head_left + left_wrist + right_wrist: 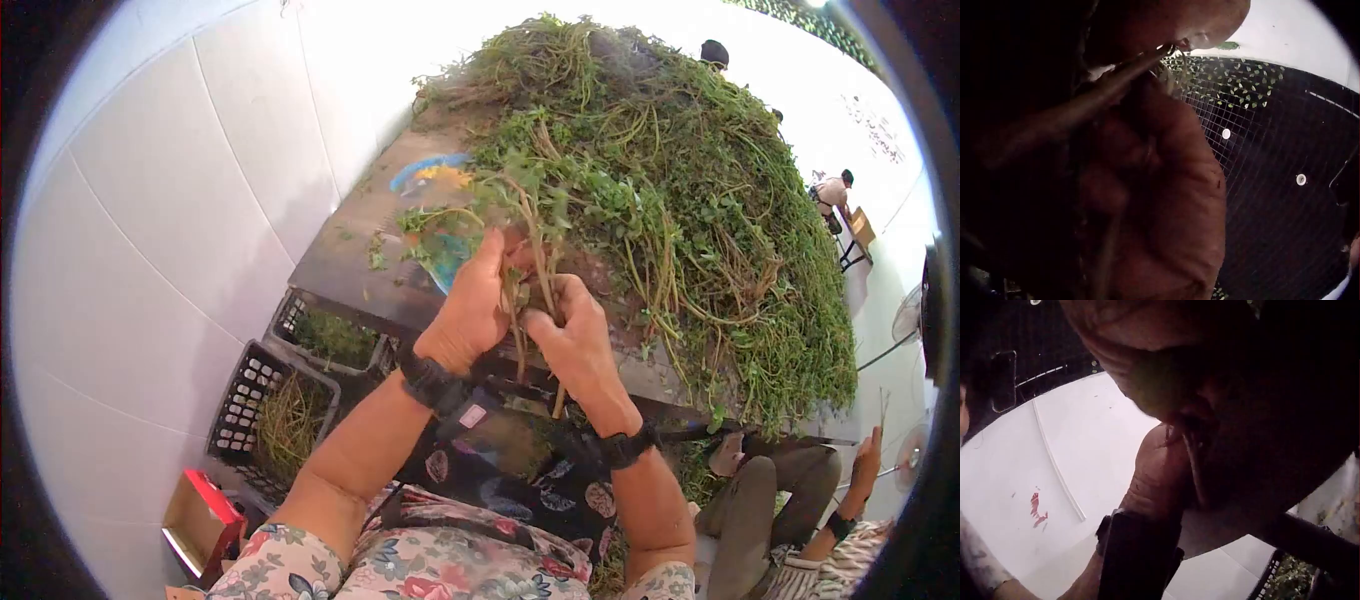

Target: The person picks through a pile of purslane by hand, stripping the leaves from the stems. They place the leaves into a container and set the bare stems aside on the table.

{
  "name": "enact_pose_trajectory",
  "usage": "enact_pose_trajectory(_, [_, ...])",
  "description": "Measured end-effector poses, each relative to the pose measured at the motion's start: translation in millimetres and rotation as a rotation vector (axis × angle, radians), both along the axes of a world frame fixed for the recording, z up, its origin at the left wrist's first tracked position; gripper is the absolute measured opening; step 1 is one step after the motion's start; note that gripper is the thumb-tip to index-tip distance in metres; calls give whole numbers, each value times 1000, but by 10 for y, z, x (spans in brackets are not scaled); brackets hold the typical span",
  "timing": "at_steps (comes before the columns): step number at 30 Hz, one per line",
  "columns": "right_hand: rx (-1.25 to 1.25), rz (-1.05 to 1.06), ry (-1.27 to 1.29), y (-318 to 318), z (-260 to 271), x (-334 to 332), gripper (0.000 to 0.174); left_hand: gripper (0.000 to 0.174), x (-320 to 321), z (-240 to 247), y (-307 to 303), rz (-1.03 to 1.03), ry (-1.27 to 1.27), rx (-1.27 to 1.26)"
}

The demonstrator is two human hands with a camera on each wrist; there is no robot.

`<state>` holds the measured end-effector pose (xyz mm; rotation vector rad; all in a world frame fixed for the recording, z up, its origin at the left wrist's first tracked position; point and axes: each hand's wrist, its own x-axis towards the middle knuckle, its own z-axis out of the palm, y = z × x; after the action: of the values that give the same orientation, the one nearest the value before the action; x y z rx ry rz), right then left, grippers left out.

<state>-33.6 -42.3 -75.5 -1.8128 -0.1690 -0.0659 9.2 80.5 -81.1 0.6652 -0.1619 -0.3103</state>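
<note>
In the head view, my left hand (pixel 472 308) grips a leafy green plant by its stems (pixel 518 335) near the table's front edge. Close beside it, my right hand (pixel 580 345) pinches a thicker brown stem (pixel 540 250) between thumb and curled fingers; its lower end sticks out below the hand. The left wrist view is dark, with a stem (pixel 1066 119) crossing in front of a curled hand (pixel 1172 187). The right wrist view shows a thin stem (pixel 1194 465) by the fingers, much in shadow.
A large heap of green plants (pixel 700 200) covers much of the table (pixel 345 270). Black crates (pixel 240 410) with plant matter stand below left, near a red box (pixel 212 500). Another person's hand (pixel 868 465) shows at the lower right; a person (pixel 832 192) is farther back.
</note>
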Motion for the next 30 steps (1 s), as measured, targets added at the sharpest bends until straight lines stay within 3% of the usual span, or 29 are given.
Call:
enact_pose_trajectory(3, [-4, -1, -25, 26, 53, -54, 35, 45, -17, 67, -43, 50, 69, 6])
enact_pose_trajectory(6, [-209, -2, -103, 98, 31, -129, 32, 46, 12, -8, 25, -77, 26, 106])
enact_pose_trajectory(10, [16, -111, -121, -21, -35, -12, 33, 42, -34, -11, -46, -39, -108, 170])
enact_pose_trajectory(13, [-16, -130, -197, -162, 22, -9, 34, 36, -33, 9, -111, 122, -75, 113])
enact_pose_trajectory(20, [-88, -4, -110, -436, 88, -24, 36, 27, 12, -83, -48, 19, -209, 208])
enact_pose_trajectory(23, [-46, -2, -63, -476, -10, -29, 37, 25, 32, -108, -56, 27, -183, 239])
enact_pose_trajectory(26, [233, -23, 59, -502, 23, -59, 36, 22, 27, -124, -42, 29, -179, 278])
enact_pose_trajectory(30, [298, -14, -6, -517, -73, -38, 33, 18, -5, -75, -83, 85, -168, 366])
